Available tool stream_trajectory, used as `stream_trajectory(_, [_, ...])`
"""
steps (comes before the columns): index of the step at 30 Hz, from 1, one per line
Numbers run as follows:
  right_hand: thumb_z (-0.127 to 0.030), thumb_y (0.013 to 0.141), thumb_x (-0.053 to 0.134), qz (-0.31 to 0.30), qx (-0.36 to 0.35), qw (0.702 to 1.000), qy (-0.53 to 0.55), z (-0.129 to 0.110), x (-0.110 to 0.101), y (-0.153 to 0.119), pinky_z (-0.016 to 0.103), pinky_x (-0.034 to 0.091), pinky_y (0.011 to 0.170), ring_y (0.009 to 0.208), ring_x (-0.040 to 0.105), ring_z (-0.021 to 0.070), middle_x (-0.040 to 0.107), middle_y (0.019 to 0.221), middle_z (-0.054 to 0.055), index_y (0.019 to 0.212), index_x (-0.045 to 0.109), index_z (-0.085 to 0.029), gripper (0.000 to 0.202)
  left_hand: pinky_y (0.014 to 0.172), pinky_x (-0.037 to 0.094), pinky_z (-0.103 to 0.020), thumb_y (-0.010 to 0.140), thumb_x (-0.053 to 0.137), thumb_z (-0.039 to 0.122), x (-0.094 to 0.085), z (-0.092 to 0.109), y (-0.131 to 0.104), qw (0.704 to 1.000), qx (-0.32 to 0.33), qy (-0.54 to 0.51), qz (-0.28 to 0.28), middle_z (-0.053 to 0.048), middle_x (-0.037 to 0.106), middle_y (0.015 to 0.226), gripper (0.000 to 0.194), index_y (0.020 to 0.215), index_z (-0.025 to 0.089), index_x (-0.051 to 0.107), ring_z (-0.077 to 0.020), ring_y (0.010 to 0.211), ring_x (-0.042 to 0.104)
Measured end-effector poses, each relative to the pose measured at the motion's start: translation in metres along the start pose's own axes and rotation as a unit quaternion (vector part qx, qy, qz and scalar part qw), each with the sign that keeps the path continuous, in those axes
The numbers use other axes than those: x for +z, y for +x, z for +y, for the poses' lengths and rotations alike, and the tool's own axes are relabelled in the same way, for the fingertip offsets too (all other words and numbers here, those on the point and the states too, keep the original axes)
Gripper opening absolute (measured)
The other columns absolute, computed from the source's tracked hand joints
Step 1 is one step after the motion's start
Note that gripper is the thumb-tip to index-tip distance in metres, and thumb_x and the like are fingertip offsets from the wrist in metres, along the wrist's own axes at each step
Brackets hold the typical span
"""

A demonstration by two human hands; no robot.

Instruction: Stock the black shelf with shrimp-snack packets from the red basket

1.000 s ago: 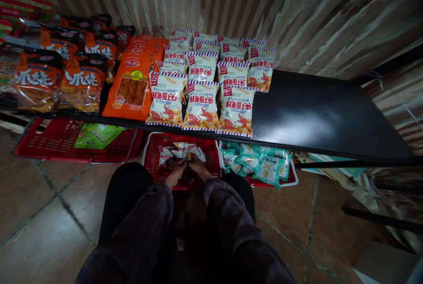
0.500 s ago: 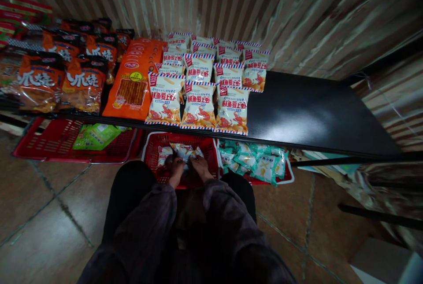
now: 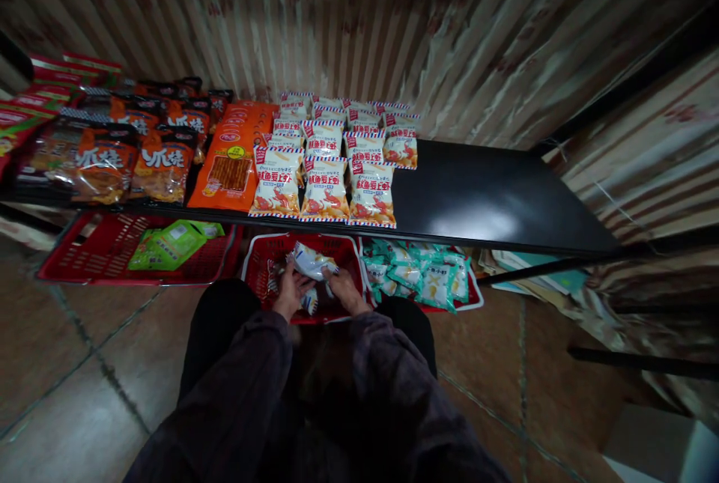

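Observation:
A white snack bag point(image 3: 312, 261) is held between my two hands over the middle red basket point(image 3: 249, 273). My left hand point(image 3: 290, 290) grips its left end, and my right hand point(image 3: 344, 289) has its right end. More white bags lie below in the basket, partly hidden by my hands. On the black shelf point(image 3: 483, 195) above, several matching squid-and-shrimp snack bags point(image 3: 326, 191) stand in rows, beside a flat orange package point(image 3: 229, 161).
Orange-and-black snack bags point(image 3: 162, 163) fill the shelf's left part. Beneath it, a left red basket point(image 3: 101, 247) has green packets point(image 3: 174, 243); a right basket point(image 3: 476, 296) holds teal packets point(image 3: 437, 281). Papers point(image 3: 528, 273) lie under the shelf's right side.
The white bag has come up from inside the basket, with both hands lifted slightly and spread to its ends. The camera view has shifted, so the shelf goods appear lower and the snack rows further left.

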State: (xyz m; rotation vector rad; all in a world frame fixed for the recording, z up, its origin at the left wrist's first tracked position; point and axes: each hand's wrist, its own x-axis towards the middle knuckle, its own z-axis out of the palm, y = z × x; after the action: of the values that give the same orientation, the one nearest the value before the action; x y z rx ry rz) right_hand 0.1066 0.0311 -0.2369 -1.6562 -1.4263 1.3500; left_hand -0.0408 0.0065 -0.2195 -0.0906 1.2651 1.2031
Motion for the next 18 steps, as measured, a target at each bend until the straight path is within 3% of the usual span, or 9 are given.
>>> stream_trajectory(4, [-0.038,0.071,0.058,0.014,-0.038,0.998,0.056,-0.007,-0.012,-0.017,0.038,0.048,0.084,0.093,0.063,0.0238,0.070,0.095,0.005,0.095,0.068,-0.021,0.032,0.077,0.053,-0.041,0.083,0.049,0.050,0.001,0.024,-0.018,0.994,-0.060,-0.056,-0.067,-0.009,0.066,0.091,0.039,0.104,0.018,0.057,-0.0218,0.087,0.065])
stream_trajectory(9, [-0.026,0.064,0.063,0.061,-0.082,0.979,0.177,-0.017,-0.021,-0.042,0.038,0.040,0.099,0.114,0.052,0.0218,0.064,0.113,0.001,0.101,0.067,-0.027,0.038,0.078,0.054,-0.038,0.076,0.062,0.015,0.000,0.031,-0.045,0.986,-0.096,-0.014,-0.133,-0.011,0.068,0.094,0.029,0.105,0.012,0.059,-0.0232,0.087,0.066])
stream_trajectory(14, [-0.013,0.055,0.064,0.001,-0.003,0.916,0.401,-0.033,-0.025,-0.070,0.035,0.049,0.084,0.088,0.062,0.0180,0.068,0.099,0.001,0.119,0.056,-0.024,0.065,0.084,0.052,-0.040,0.075,0.058,0.005,-0.007,0.030,-0.074,0.985,-0.021,-0.022,-0.171,-0.012,0.068,0.105,0.040,0.114,0.014,0.056,-0.0241,0.092,0.066])
stream_trajectory(18, [-0.016,0.057,0.061,-0.044,0.036,0.861,0.506,-0.042,-0.031,-0.085,0.034,0.051,0.081,0.080,0.063,0.0154,0.070,0.089,-0.001,0.110,0.060,-0.026,0.053,0.089,0.049,-0.041,0.073,0.059,0.002,-0.020,0.024,-0.090,0.976,0.037,-0.019,-0.216,-0.011,0.064,0.115,0.055,0.124,0.019,0.049,-0.0226,0.099,0.064])
